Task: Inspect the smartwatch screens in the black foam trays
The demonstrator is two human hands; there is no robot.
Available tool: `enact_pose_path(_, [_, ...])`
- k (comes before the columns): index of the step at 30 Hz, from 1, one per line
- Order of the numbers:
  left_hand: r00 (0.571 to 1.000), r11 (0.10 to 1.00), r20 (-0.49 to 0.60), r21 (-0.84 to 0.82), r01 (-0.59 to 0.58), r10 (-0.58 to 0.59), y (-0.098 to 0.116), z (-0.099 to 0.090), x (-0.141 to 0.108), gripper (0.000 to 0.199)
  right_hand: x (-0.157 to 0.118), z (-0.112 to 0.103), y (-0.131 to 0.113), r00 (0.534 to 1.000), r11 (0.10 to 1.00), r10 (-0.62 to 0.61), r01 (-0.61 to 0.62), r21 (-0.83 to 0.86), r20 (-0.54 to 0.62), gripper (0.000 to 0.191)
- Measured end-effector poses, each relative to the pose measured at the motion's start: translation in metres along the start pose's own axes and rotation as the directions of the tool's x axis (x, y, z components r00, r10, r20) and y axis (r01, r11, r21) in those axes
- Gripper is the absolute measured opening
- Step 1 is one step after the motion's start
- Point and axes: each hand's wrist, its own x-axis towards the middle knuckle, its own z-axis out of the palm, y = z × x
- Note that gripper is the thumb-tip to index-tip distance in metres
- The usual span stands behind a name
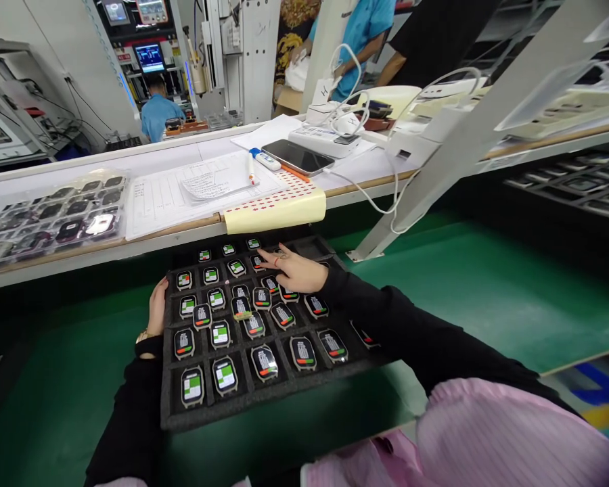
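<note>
Upper left of the frame, a clear plastic tray [120, 215] of watch cases sits up on the shelf. Below it, at centre left, the left hand [157, 308] is at the side of the black foam tray [208, 414], fingers together along its edge; the thumb is out of sight, so I can't tell how firm that hold is.

Now across the foam tray, in the middle of the frame: most smartwatches on its left side, like this green-and-white-screen smartwatch [192, 385], show coloured blocks, though a couple there are dark. Moving right, it's mainly dark menus with red and green at the bottom, as on this dark-screen smartwatch [303, 353]. So I'd judge the tray partway through, the coloured ones looking done and the dark ones left, but the pictures don't confirm which screen counts as finished. Several watches lie across the dividers near the centre.

And over the upper right of the foam tray, here's the right hand [304, 272], fingers spread, reaching leftward, no pinch visible. Fingertip contact? Can't tell.
</note>
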Motion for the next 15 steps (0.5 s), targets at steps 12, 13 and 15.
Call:
enact_pose_path(12, [1.000, 1.000, 0.000, 0.019, 0.021, -0.021, -0.010, -0.007, 0.012, 0.030, -0.042, -0.024, 0.034, 0.967, 0.977, 0.209, -0.211, -0.003, -0.144, 0.078])
enact_pose_path(13, [1.000, 0.999, 0.003, 0.019, 0.025, -0.025, -0.009, -0.007, 0.011, 0.031, -0.044, -0.023, 0.034, 0.964, 0.975, 0.218, -0.221, 0.003, -0.153, 0.078])
enact_pose_path(15, [0.999, 0.999, 0.011, 0.023, 0.033, -0.033, -0.007, -0.006, 0.009, 0.034, -0.046, -0.020, 0.033, 0.962, 0.978, 0.205, -0.206, 0.013, -0.181, 0.079])
